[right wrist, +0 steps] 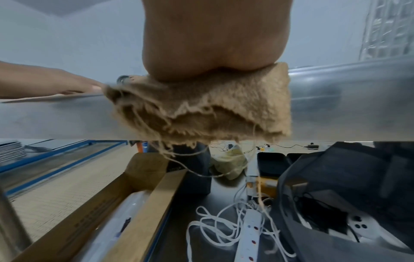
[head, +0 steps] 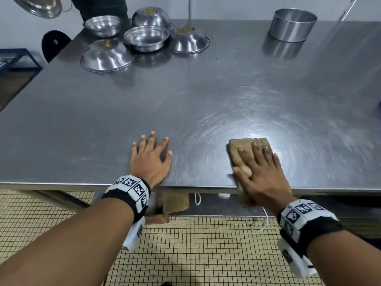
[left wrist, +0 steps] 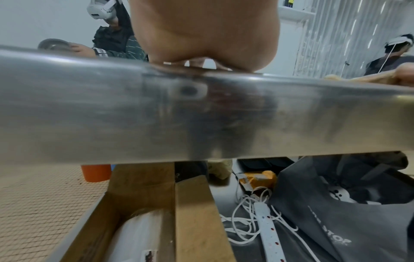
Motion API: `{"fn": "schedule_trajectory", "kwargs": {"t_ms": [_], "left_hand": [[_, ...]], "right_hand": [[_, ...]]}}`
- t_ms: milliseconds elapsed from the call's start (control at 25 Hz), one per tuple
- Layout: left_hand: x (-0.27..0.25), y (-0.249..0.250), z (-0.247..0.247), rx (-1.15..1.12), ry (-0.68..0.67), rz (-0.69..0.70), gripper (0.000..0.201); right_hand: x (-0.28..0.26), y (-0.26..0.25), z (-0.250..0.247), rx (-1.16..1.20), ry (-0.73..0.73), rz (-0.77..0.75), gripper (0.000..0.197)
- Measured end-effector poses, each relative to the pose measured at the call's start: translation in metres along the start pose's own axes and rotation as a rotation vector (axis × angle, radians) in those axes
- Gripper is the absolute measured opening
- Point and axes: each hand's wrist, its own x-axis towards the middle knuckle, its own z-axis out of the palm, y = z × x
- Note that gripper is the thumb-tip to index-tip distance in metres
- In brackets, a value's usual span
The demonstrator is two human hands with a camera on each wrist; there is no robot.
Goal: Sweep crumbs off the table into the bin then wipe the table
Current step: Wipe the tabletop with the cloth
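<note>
A steel table [head: 185,96] fills the head view. My right hand [head: 259,168] lies flat with straight fingers on a folded tan cloth [head: 243,149] at the table's near edge. The cloth's frayed end [right wrist: 201,113] hangs over the table's front lip. My left hand [head: 150,155] rests flat on the bare tabletop to the left, fingers spread, holding nothing. In the left wrist view only the heel of that hand [left wrist: 201,35] shows above the table's front rim [left wrist: 201,115]. No crumbs show near either hand.
Several steel bowls [head: 144,38], some upside down with crumbs on top, stand at the back left. A steel round tin [head: 292,24] stands at the back right. Under the table lie a cardboard box [right wrist: 134,203], a white power strip [right wrist: 251,230] with cables and a dark bag [left wrist: 336,212].
</note>
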Motion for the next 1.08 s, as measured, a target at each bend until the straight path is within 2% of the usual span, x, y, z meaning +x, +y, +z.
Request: {"fn": "schedule_trajectory", "kwargs": {"t_ms": [160, 320, 520, 800, 960, 1080], "left_hand": [[0.006, 0.046, 0.005, -0.026, -0.031, 0.060, 0.057], [0.013, 0.082, 0.014, -0.018, -0.089, 0.071, 0.059], [0.015, 0.087, 0.023, 0.001, -0.077, 0.060, 0.062], [0.015, 0.090, 0.024, 0.041, -0.072, 0.042, 0.062], [0.014, 0.094, 0.020, 0.069, -0.062, 0.030, 0.060], [0.010, 0.120, 0.018, 0.058, -0.060, 0.056, 0.058]], "right_hand": [[0.024, 0.025, -0.008, 0.053, 0.027, 0.054, 0.072], [0.056, 0.022, -0.010, 0.046, 0.054, 0.103, 0.073], [0.073, 0.004, -0.007, 0.020, 0.037, 0.096, 0.079], [0.031, -0.009, -0.003, 0.031, 0.000, -0.078, 0.075], [-0.001, 0.020, -0.003, 0.027, -0.024, -0.138, 0.075], [-0.014, 0.052, -0.008, 0.017, -0.034, -0.121, 0.077]]}}
